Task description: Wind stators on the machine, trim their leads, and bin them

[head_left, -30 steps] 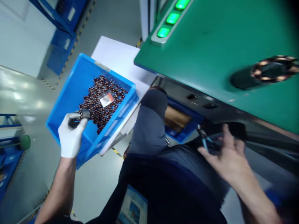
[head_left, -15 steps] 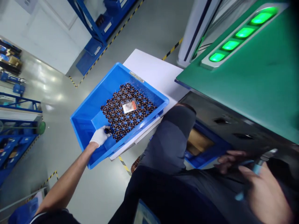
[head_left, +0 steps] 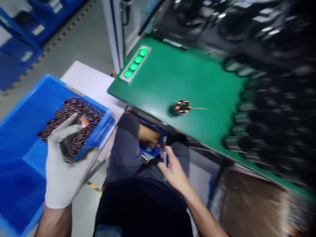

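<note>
My left hand (head_left: 63,164), in a white glove, is closed round a dark wound coil part (head_left: 69,138) and holds it up over the near edge of a blue crate (head_left: 17,115). The crate holds several copper-wound coils (head_left: 74,112). My right hand (head_left: 172,169) rests over my lap and grips a thin blue-handled tool (head_left: 165,154). One coil (head_left: 181,107) with a wire sticking out stands alone on the green worktop (head_left: 172,79).
Green lit buttons (head_left: 135,63) sit at the worktop's left edge. Blurred rows of dark coils (head_left: 271,125) fill the right side of the worktop. A white stand (head_left: 84,79) carries the crate. A blue box (head_left: 150,135) sits under the bench.
My left hand has lifted out of the crate with a coil in it. My view swung right, toward the green worktop. My right hand moved in over my lap.
</note>
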The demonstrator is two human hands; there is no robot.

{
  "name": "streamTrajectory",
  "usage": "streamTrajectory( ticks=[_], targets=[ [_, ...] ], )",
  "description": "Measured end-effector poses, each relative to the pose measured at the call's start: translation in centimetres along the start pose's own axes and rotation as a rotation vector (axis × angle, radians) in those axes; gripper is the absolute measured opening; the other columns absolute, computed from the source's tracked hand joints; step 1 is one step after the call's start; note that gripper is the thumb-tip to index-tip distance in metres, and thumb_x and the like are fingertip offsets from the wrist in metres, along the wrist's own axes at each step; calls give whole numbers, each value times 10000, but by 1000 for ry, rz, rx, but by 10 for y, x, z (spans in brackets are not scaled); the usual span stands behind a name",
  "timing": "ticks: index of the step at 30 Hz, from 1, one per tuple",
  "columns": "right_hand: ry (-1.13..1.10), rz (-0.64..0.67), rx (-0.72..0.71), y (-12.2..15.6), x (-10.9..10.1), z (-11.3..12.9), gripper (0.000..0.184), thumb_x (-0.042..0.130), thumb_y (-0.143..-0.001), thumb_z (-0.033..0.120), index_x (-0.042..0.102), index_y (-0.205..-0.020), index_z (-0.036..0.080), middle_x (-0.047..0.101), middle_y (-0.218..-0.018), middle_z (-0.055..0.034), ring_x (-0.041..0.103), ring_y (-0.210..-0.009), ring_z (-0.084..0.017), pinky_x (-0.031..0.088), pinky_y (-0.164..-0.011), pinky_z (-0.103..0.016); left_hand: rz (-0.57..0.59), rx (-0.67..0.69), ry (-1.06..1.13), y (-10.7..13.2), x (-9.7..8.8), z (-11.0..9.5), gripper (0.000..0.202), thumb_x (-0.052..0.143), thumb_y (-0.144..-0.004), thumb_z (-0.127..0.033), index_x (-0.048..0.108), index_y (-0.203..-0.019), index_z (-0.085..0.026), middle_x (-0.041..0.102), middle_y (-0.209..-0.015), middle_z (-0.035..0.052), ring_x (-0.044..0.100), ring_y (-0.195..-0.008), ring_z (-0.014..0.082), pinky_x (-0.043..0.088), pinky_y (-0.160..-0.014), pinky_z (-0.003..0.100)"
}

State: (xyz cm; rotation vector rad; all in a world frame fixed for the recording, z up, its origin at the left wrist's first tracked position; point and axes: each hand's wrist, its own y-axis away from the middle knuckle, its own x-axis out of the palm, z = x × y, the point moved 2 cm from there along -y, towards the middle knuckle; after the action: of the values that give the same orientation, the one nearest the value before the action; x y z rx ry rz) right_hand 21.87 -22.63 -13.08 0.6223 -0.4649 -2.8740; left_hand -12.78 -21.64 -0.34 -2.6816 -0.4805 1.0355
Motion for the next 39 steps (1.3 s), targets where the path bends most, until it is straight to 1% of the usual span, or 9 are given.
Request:
streamTrajectory(
  ticks=[3,6,9,11,13,19,24,30,39],
  targets=[
    [4,61,-55,13,-6,11,531,564,-949,287,727,-1441,175,737,-988,-27,691,-890,-202,596,-908,-353,202,114,463,-42,89,-60,408,792,-1007,-304,560,-1340,-339,654,-1661,80,619,-1631,288,557,-1346,545],
    [-113,123,-87,32,-12,14,698,493,-954,235,646,-1633,185,691,-951,6,644,-836,-174,567,-859,-320,306,278,338,-82,161,-97,600,945,-880,-296,584,-1359,-280,730,-1493,107,729,-1455,309,595,-1252,497],
    [-201,98,-62,53,-16,8,735,494,-986,201,589,-1714,222,671,-985,12,623,-884,-169,528,-899,-323,394,377,75,-102,197,-107,466,945,-879,-222,672,-1257,-223,815,-1240,75,796,-1220,297,621,-1098,449],
    [-191,39,-55,65,-19,1,726,511,-1003,178,567,-1725,234,694,-1026,8,636,-916,-167,526,-921,-324,398,408,-2,-99,194,-109,282,889,-958,-210,703,-1169,-223,834,-1154,43,805,-1127,251,614,-1004,382],
    [-175,-30,-89,75,-23,0,736,541,-995,132,549,-1720,255,724,-1064,7,663,-937,-164,537,-921,-316,395,454,44,-83,176,-115,168,856,-1013,-241,714,-1104,-234,837,-1134,19,806,-1052,205,601,-924,336],
    [-162,-144,-307,89,-45,28,822,567,-946,22,574,-1709,330,757,-1191,-7,705,-961,-153,591,-922,-297,431,535,102,-23,128,-127,154,874,-963,-241,730,-1014,-255,815,-1246,43,816,-1097,198,609,-903,323],
    [-130,-110,-358,81,-50,47,887,574,-900,28,565,-1744,303,749,-1216,-47,713,-1077,-212,612,-979,-369,464,423,140,-2,125,-110,316,913,-912,-237,750,-1181,-272,807,-1252,45,809,-1104,194,613,-945,311],
    [-130,-54,-375,76,-41,47,900,576,-896,40,556,-1759,295,747,-1185,-58,725,-1101,-244,625,-959,-399,461,464,24,3,117,-103,168,887,-923,-286,747,-1014,-275,792,-1242,14,799,-1088,147,590,-904,244],
    [-160,-2,-320,79,-34,44,953,616,-867,32,551,-1771,327,788,-1358,-65,733,-1239,-280,637,-1060,-427,419,480,60,9,116,-96,291,1008,-895,-364,753,-995,-266,805,-1158,-5,797,-995,118,560,-758,218]
  ],
)
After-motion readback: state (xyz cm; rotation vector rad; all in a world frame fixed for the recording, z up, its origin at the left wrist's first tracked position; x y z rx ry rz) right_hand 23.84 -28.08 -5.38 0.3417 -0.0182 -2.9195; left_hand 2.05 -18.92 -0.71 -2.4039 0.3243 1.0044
